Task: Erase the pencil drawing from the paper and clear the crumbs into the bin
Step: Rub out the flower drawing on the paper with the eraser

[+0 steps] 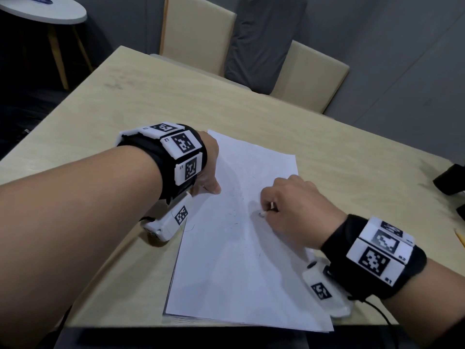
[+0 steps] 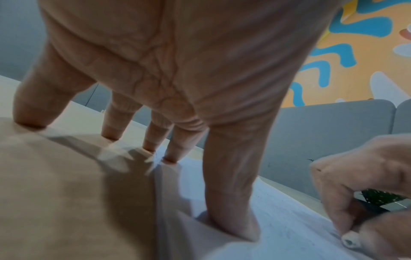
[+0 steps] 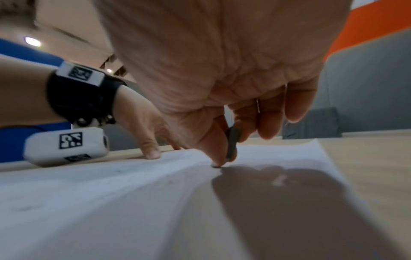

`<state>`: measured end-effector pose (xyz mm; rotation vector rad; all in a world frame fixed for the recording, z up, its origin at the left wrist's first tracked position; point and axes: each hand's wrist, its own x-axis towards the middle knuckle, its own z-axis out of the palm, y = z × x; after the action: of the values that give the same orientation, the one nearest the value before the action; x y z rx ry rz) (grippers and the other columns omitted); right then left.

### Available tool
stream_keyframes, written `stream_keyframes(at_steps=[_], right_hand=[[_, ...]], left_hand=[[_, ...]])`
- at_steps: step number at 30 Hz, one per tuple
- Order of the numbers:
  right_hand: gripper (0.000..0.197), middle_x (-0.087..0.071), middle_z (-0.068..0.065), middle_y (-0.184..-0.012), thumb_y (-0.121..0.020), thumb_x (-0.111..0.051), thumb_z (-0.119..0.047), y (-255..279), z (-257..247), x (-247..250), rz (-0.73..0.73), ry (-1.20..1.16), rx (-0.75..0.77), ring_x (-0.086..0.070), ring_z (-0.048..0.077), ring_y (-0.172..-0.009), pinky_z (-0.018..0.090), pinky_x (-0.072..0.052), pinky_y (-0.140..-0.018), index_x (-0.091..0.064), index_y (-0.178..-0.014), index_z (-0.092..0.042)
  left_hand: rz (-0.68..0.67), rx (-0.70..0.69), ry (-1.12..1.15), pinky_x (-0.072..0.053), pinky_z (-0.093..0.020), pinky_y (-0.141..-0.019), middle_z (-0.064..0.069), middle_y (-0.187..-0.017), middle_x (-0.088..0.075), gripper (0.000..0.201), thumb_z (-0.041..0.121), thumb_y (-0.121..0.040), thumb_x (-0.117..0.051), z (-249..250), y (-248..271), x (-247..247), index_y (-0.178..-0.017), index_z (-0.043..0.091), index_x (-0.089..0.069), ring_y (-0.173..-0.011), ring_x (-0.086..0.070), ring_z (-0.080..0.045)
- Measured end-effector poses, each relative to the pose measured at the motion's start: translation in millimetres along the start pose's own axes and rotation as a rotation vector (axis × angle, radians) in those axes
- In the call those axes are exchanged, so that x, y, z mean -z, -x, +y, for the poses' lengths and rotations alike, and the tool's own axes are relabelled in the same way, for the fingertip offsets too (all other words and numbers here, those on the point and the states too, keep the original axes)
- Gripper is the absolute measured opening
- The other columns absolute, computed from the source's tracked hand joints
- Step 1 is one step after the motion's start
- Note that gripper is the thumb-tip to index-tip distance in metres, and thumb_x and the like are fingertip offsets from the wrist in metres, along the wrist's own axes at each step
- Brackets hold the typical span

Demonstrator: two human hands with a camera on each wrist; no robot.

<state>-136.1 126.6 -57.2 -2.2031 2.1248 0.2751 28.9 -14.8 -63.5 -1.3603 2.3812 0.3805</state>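
A white sheet of paper (image 1: 234, 260) lies on the wooden table (image 1: 156, 96), with faint pencil marks and dark crumbs near its middle. My right hand (image 1: 289, 207) pinches a small white eraser (image 1: 263, 213) and presses its tip onto the paper; the eraser (image 2: 350, 241) shows a grey smudged end in the left wrist view, and only its tip (image 3: 215, 165) shows in the right wrist view. My left hand (image 1: 208, 170) stands on straight, spread fingers, the thumb (image 2: 233, 219) on the paper's left edge and the other fingertips (image 2: 111, 133) on the table.
Two beige chairs (image 1: 198, 34) stand at the table's far side, one with a grey cloth (image 1: 261, 41) over it. A dark object (image 1: 450, 180) and a pencil tip (image 1: 460, 238) lie at the right edge. A small round white table (image 1: 42, 8) is far left.
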Motion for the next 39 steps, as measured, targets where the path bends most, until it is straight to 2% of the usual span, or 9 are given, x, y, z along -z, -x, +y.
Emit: stream_keyframes(at_steps=[2,7,12,15,18,23,29,36,39], right_hand=[[0.008,-0.053,-0.004,-0.089,-0.089,-0.052,-0.025,-3,10,4,0.006,0.05,-0.081,-0.042,0.025,-0.094,0.036,-0.031,-0.078,-0.059,-0.085,-0.025],[0.008,-0.052,-0.006,-0.086,-0.088,-0.051,-0.021,3,-3,-2,-0.016,-0.013,0.022,-0.042,0.021,-0.091,0.034,-0.036,-0.081,-0.058,-0.084,-0.022],[0.009,-0.052,-0.005,-0.087,-0.089,-0.051,-0.025,-1,8,4,-0.006,0.041,-0.057,-0.042,0.023,-0.091,0.036,-0.035,-0.08,-0.058,-0.084,-0.024],[0.01,-0.053,-0.006,-0.087,-0.09,-0.053,-0.025,3,-5,2,-0.046,-0.07,0.055,-0.044,0.021,-0.092,0.035,-0.041,-0.082,-0.061,-0.085,-0.024],[0.011,-0.055,-0.008,-0.087,-0.093,-0.055,-0.029,0,4,7,-0.009,-0.17,0.011,-0.046,0.018,-0.095,0.034,-0.043,-0.082,-0.064,-0.087,-0.027],[0.017,-0.055,-0.008,-0.09,-0.097,-0.05,-0.025,-2,11,6,-0.004,-0.206,0.054,-0.045,0.018,-0.096,0.034,-0.043,-0.086,-0.067,-0.095,-0.029],[0.043,-0.05,-0.006,-0.097,-0.1,-0.038,-0.01,-8,9,7,-0.02,-0.249,0.068,-0.046,0.02,-0.103,0.035,-0.042,-0.092,-0.066,-0.12,-0.036],[0.051,-0.046,-0.004,-0.099,-0.096,-0.033,-0.002,-12,6,5,-0.029,-0.196,0.087,-0.046,0.021,-0.101,0.037,-0.046,-0.088,-0.064,-0.123,-0.032],[0.042,-0.05,-0.003,-0.102,-0.097,-0.034,-0.007,-13,5,4,-0.014,-0.222,0.054,-0.049,0.021,-0.1,0.037,-0.046,-0.088,-0.064,-0.119,-0.026]], left_hand=[[0.004,-0.011,0.012,-0.034,-0.022,-0.042,0.001,-0.099,-0.071,0.05,0.063,-0.077,-0.072,-2,-1,-1,-0.1,0.019,-0.076,-0.054,-0.045,-0.006],[-0.011,-0.006,-0.02,-0.035,-0.025,-0.049,0.001,-0.102,-0.071,0.05,0.063,-0.078,-0.071,2,0,2,-0.103,0.02,-0.075,-0.058,-0.049,-0.008],[0.006,-0.003,-0.007,-0.034,-0.025,-0.048,0.002,-0.1,-0.071,0.05,0.062,-0.077,-0.072,0,-1,0,-0.102,0.02,-0.076,-0.056,-0.047,-0.008],[0.005,-0.003,-0.009,-0.034,-0.025,-0.048,0.001,-0.099,-0.07,0.051,0.063,-0.076,-0.072,1,-1,0,-0.103,0.02,-0.076,-0.056,-0.046,-0.008],[0.003,0.0,-0.008,-0.035,-0.025,-0.049,0.002,-0.104,-0.069,0.052,0.064,-0.076,-0.072,1,1,0,-0.104,0.02,-0.075,-0.059,-0.047,-0.011],[0.015,0.001,-0.01,-0.04,-0.027,-0.057,0.0,-0.112,-0.07,0.054,0.064,-0.076,-0.072,3,2,1,-0.106,0.02,-0.074,-0.075,-0.053,-0.02],[0.046,-0.003,-0.016,-0.04,-0.028,-0.063,-0.003,-0.115,-0.066,0.063,0.066,-0.075,-0.072,2,4,0,-0.113,0.015,-0.069,-0.082,-0.054,-0.024],[0.049,0.002,-0.026,-0.047,-0.031,-0.075,-0.002,-0.113,-0.063,0.067,0.069,-0.07,-0.073,2,0,-1,-0.113,0.017,-0.067,-0.09,-0.058,-0.026],[0.053,0.001,-0.033,-0.05,-0.034,-0.081,0.0,-0.11,-0.058,0.069,0.071,-0.069,-0.072,1,-2,-1,-0.112,0.018,-0.066,-0.094,-0.058,-0.027]])
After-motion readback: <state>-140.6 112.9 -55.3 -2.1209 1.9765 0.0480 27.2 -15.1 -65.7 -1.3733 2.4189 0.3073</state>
